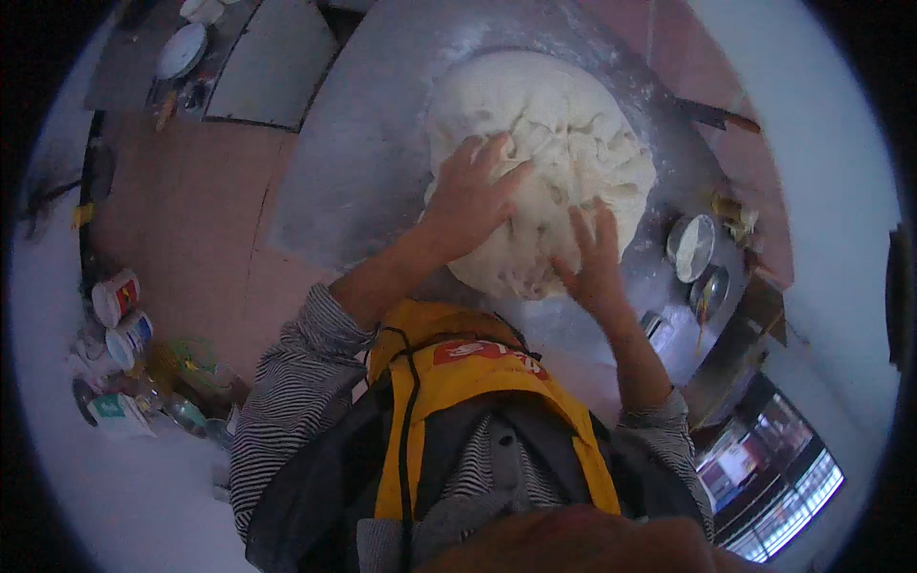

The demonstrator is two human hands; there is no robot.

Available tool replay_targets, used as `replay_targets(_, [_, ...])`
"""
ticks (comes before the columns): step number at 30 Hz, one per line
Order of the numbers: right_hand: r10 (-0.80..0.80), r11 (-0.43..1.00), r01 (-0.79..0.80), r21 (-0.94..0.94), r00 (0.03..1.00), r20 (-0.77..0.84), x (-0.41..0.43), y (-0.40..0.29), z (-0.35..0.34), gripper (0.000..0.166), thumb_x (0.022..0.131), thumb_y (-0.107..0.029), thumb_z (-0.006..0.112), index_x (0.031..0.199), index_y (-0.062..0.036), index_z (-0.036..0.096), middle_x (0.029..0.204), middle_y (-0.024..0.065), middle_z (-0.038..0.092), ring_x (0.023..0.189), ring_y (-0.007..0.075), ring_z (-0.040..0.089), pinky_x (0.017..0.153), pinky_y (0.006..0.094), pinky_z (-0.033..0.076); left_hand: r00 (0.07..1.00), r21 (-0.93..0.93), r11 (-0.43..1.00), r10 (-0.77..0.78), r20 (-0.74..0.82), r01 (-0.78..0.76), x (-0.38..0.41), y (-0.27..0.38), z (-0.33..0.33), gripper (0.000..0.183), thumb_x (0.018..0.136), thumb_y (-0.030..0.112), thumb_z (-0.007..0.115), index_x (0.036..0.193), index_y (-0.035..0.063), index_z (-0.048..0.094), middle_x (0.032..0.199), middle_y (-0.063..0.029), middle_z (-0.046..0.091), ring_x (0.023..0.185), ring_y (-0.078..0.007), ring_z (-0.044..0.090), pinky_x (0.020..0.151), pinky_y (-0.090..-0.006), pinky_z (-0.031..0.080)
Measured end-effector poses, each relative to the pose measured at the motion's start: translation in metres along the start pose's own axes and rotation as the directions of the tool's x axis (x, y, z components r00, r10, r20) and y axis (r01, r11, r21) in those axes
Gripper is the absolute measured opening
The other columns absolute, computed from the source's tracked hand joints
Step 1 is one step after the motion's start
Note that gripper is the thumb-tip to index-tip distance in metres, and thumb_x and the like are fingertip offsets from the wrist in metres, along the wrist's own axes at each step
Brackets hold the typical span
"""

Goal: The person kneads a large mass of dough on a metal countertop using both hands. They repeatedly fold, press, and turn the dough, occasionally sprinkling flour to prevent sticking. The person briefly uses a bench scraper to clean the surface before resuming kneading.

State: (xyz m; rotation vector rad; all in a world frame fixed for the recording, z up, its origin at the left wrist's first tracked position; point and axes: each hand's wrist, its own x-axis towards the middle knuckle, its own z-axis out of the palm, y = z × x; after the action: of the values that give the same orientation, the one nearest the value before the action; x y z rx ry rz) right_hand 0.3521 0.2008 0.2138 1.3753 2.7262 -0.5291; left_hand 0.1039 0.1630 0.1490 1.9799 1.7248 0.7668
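A large, pale slab of dough [537,93] lies on a floured metal worktop [358,143] in front of me. My left hand [476,190] rests on its left side with the fingers spread. Lower on the right part of the dough is my right hand [591,258], its fingers also apart and touching the surface. Dents and creases mark the dough around both hands. Neither hand grips anything, and the dough under the palms is hidden.
At the worktop's right edge stand a metal bowl with white contents [693,247] and a second metal bowl [709,292]. Several tubs, including a white one [116,299], stand along the left wall. A round white lid or plate [182,51] sits at the upper left.
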Motion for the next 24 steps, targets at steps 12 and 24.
replay_targets(12, [0.224, 0.974, -0.222, -0.048, 0.974, 0.036, 0.086, 0.071, 0.079, 0.058, 0.083, -0.024, 0.068, 0.135, -0.0061, 0.048, 0.113, 0.021, 0.057, 0.099, 0.0371, 0.06, 0.087, 0.0477, 0.049, 0.998, 0.042, 0.998, -0.055, 0.035, 0.054, 0.033, -0.013, 0.073, 0.085, 0.052, 0.061, 0.082, 0.125, 0.0238, 0.059, 0.127, -0.0132, 0.045, 0.111, -0.0416, 0.046, 0.089, -0.0573, 0.042])
replay_targets(24, [0.029, 0.884, 0.033, 0.467, 0.992, -0.124, 0.086, 0.109, -0.012, 0.05, 0.093, -0.026, 0.061, 0.137, -0.0061, 0.05, 0.142, 0.0165, 0.049, 0.131, 0.0305, 0.048, 0.099, 0.0407, 0.046, 0.938, -0.051, 0.999, 0.021, 0.345, -0.004, 0.106, -0.049, 0.044, 0.075, 0.076, 0.039, 0.077, 0.142, 0.0195, 0.048, 0.139, -0.0237, 0.047, 0.132, -0.0415, 0.042, 0.109, -0.0488, 0.036])
